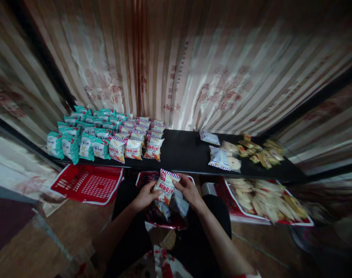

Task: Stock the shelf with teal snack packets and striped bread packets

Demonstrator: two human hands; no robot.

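Note:
A small snack bag [166, 186] with a striped top edge and red print is upright between my two hands. My left hand [145, 196] pinches its left edge, and my right hand [189, 191] grips the upper right edge. Below the bag, between my knees, sits a red basket [178, 226] with a pale rim. Inside it lie more packets, including a silvery-grey one [179, 203] under my right hand. My hands and the bag hide part of the basket's contents.
A black shelf [181, 152] spans the front. Teal bags [85, 144] and striped snack bags [133, 148] stand in rows at left; striped bags and small yellow packets [267, 158] lie at right. Red baskets stand below: one [87, 183] left, one with pale packets [259, 197] right. Curtains [187, 77] hang behind.

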